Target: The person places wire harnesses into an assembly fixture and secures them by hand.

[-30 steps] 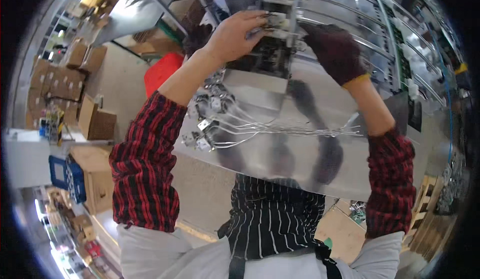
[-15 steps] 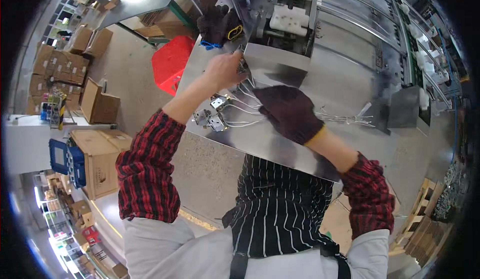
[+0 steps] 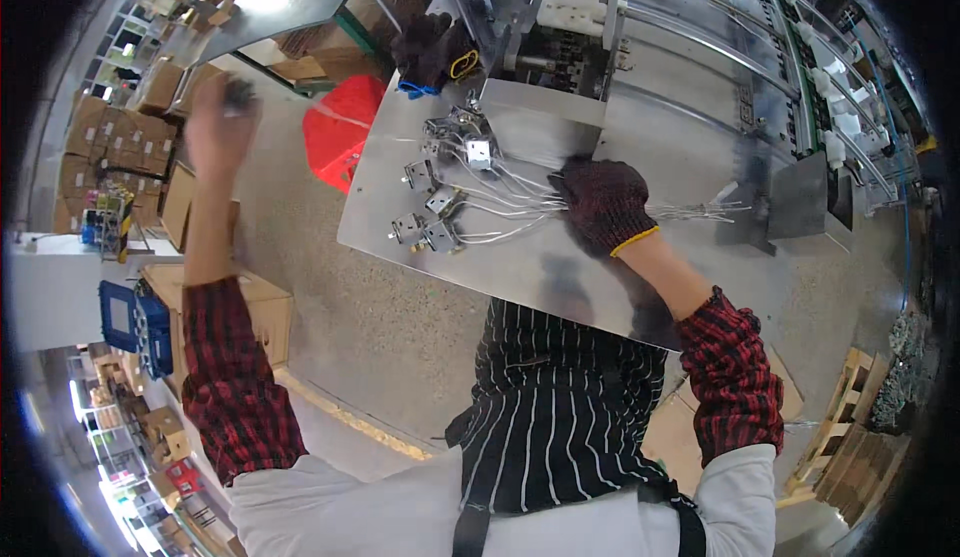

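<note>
Off past the table (image 3: 520,269), our left hand (image 3: 217,132) had swung outward, too blurred to read its grip. Our gloved right hand (image 3: 606,203) covered tabletop wires (image 3: 692,212), its hold hidden; leftward, these met small metal parts (image 3: 441,200).

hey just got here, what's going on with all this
A person works at a metal table. Their gloved right hand lies over a bundle of wires; its grip is hidden from view. Small metal parts sit at the wires' left ends. The bare left hand is off to the table's left, a small dark thing at its fingers, too blurred to name.
</note>
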`<state>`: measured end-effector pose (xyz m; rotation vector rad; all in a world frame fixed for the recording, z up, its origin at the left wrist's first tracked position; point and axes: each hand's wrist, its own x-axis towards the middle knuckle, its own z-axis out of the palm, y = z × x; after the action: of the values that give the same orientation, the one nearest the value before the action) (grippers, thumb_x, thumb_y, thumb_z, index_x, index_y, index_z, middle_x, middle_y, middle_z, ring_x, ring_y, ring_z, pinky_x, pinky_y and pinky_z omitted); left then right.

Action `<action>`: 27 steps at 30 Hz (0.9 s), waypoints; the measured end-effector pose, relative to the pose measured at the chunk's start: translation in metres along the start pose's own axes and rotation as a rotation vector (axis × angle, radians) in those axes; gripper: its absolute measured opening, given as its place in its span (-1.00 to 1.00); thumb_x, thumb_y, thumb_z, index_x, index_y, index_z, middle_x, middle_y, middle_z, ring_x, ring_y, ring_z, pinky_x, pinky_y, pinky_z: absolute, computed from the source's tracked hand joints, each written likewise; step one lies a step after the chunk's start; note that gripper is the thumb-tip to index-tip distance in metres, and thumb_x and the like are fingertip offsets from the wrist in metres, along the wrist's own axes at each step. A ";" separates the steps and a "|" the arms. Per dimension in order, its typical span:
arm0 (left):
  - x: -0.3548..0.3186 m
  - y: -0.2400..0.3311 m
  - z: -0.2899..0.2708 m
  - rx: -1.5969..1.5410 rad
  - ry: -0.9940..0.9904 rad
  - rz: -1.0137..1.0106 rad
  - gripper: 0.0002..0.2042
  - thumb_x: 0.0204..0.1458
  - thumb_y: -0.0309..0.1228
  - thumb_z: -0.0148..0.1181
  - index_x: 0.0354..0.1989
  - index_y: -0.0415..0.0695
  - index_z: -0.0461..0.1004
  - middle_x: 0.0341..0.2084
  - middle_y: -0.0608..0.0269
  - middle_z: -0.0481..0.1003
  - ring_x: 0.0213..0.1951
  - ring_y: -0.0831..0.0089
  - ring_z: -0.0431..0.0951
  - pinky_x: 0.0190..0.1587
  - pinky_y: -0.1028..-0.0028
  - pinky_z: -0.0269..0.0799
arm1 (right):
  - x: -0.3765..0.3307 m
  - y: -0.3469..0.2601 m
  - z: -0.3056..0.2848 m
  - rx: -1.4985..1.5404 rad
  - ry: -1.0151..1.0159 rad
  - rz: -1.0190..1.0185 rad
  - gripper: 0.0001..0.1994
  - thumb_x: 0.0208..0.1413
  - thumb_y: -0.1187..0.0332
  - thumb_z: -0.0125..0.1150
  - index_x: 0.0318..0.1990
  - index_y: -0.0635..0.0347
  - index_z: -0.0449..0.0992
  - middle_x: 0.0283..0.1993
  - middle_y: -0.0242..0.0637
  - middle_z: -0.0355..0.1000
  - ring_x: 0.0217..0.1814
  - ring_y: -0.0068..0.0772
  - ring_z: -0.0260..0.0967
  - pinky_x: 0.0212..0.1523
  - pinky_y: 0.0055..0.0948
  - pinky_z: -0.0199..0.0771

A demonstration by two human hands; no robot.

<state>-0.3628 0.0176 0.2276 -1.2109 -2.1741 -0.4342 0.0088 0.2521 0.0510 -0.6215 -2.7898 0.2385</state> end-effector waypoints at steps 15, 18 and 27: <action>-0.037 0.032 -0.044 -0.154 0.322 -0.047 -0.66 -0.12 -0.44 0.37 -0.13 -0.25 0.53 -0.20 0.10 0.49 -0.19 0.27 0.55 -0.17 0.43 0.48 | -0.015 0.042 -0.132 -0.071 0.239 -0.282 -0.73 0.15 0.17 0.03 -0.07 -0.02 0.53 -0.29 -0.19 0.51 -0.28 -0.12 0.47 -0.29 -0.22 0.44; -0.024 0.070 -0.040 -0.212 0.307 -0.050 -0.64 -0.17 -0.46 0.39 -0.13 -0.23 0.53 -0.19 0.09 0.47 -0.25 0.25 0.55 -0.21 0.42 0.51 | -0.056 0.079 -0.197 -0.320 0.348 0.185 -0.66 0.15 0.23 0.07 0.07 0.00 0.46 -0.15 -0.15 0.51 -0.19 -0.13 0.47 -0.17 -0.21 0.44; -0.005 0.190 -0.008 -0.306 0.320 0.130 -0.63 -0.22 -0.43 0.38 -0.16 -0.21 0.54 -0.28 0.08 0.49 -0.31 0.15 0.55 -0.25 0.34 0.51 | -0.083 -0.038 -0.267 0.119 0.445 0.043 -0.50 0.02 0.39 0.21 0.17 0.17 0.35 0.12 -0.12 0.38 0.17 -0.12 0.33 0.20 -0.27 0.25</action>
<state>-0.1967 0.1102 0.2292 -1.3305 -1.7898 -0.8653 0.1460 0.2082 0.2937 -0.6185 -2.3210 0.2389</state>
